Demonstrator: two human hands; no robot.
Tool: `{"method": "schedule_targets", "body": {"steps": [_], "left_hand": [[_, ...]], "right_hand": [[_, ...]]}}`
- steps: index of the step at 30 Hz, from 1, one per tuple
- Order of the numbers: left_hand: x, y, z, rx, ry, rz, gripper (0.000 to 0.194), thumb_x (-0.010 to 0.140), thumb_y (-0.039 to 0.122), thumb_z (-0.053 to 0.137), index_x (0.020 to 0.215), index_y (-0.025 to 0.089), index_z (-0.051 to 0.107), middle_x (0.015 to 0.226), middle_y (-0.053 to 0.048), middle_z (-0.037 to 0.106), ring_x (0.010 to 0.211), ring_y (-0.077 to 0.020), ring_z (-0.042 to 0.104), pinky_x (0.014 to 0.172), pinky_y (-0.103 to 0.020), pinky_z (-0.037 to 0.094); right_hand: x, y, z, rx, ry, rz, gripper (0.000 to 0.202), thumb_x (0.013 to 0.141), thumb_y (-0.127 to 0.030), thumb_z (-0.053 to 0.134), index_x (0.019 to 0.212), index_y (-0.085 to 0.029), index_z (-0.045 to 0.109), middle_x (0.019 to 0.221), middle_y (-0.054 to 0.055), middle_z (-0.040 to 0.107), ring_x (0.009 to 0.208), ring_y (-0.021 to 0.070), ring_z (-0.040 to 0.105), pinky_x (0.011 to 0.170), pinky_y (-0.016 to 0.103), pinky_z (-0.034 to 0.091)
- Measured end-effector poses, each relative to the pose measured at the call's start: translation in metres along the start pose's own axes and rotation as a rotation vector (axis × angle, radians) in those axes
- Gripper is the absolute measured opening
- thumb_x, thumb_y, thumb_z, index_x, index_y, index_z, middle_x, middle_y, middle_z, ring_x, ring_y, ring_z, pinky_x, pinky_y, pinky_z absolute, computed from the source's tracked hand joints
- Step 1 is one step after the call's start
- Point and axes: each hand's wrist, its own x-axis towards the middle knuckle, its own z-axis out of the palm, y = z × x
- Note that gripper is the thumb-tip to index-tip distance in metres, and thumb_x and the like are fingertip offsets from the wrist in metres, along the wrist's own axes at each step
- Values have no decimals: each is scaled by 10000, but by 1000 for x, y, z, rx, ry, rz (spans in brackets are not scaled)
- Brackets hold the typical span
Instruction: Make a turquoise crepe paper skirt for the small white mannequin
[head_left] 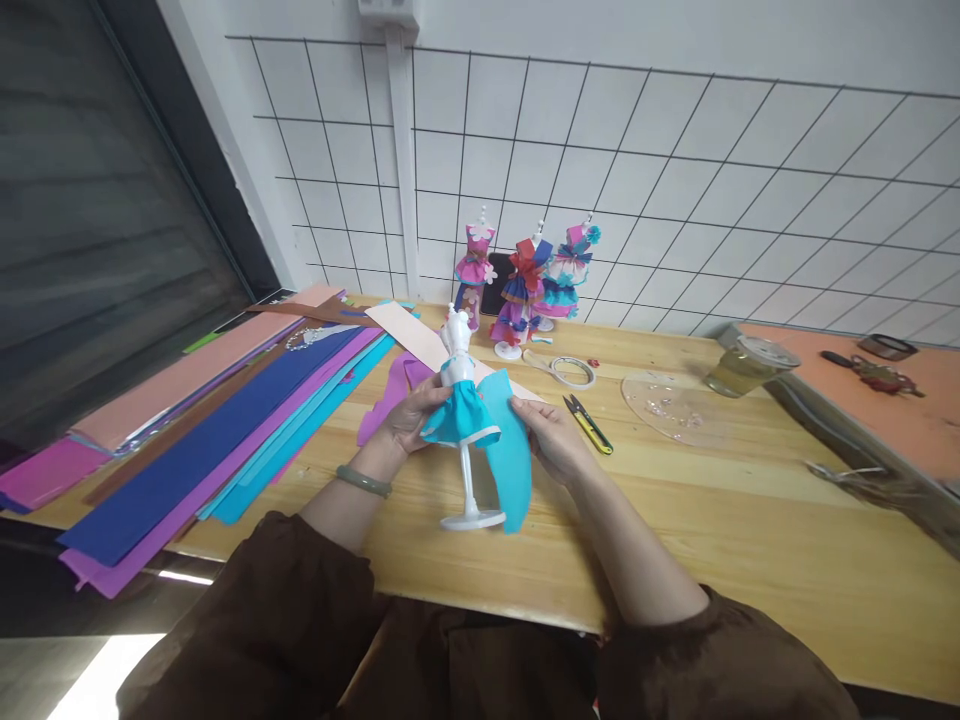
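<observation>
A small white dress-form mannequin (457, 345) stands upright near the middle of the table, its round base (472, 520) below. Round its waist hangs a turquoise skirt (454, 412) with a white hem. My left hand (412, 415) is closed on the mannequin at the waist, partly behind the skirt, so some fingers are hidden. Between the thumb and fingers of my right hand (551, 430) is a curved light-blue sheet (511, 470), held by its upper right edge just beside the skirt. Whether the sheet is paper or cloth I cannot tell.
Long coloured strips (225, 440) lie piled at the left. Three dressed mannequins (521, 285) stand by the wall. To the right are thread snips (589, 425), a tape roll (574, 373), a clear dish (671, 408) and a lidded cup (750, 365). A purple piece (394, 395) lies behind my left hand.
</observation>
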Motion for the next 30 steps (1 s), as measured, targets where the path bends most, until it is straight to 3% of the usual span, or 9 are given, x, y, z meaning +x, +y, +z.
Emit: {"method": "schedule_targets", "body": {"steps": [7, 14, 20, 24, 30], "left_hand": [[4, 1, -10, -16, 87, 74, 482, 653, 212, 716, 1107, 141, 570, 785, -35, 683, 761, -177, 669, 726, -262, 513], [8, 8, -18, -31, 164, 137, 410, 678, 197, 696, 1068, 144, 579, 791, -23, 685, 696, -154, 659, 693, -259, 521], [9, 10, -24, -65, 157, 196, 286, 696, 178, 680, 972, 143, 614, 783, -11, 685, 692, -130, 651, 680, -223, 515], [9, 11, -26, -56, 173, 205, 204, 713, 172, 662, 910, 137, 620, 746, -19, 686, 656, -133, 649, 658, -228, 521], [9, 13, -25, -74, 182, 223, 225, 717, 141, 648, 940, 146, 618, 786, -22, 701, 691, -137, 664, 678, -227, 534]], "right_hand": [[-3, -3, -12, -67, -144, 86, 317, 631, -459, 758, 669, -156, 672, 639, 19, 677, 536, 113, 574, 535, 238, 452], [-5, -11, -23, -140, -194, 186, 282, 592, -377, 798, 743, -162, 696, 573, -11, 650, 453, 77, 546, 446, 200, 431], [-5, -11, -29, -149, -273, 226, 329, 569, -288, 820, 845, -160, 695, 663, 6, 696, 531, 90, 603, 517, 215, 481], [-3, -9, -31, -136, -278, 207, 344, 552, -264, 827, 852, -164, 692, 741, 7, 704, 594, 93, 612, 563, 227, 482], [-1, -5, -34, -181, -210, 145, 281, 612, -369, 783, 752, -162, 655, 603, -33, 615, 496, 67, 528, 472, 199, 432]]}}
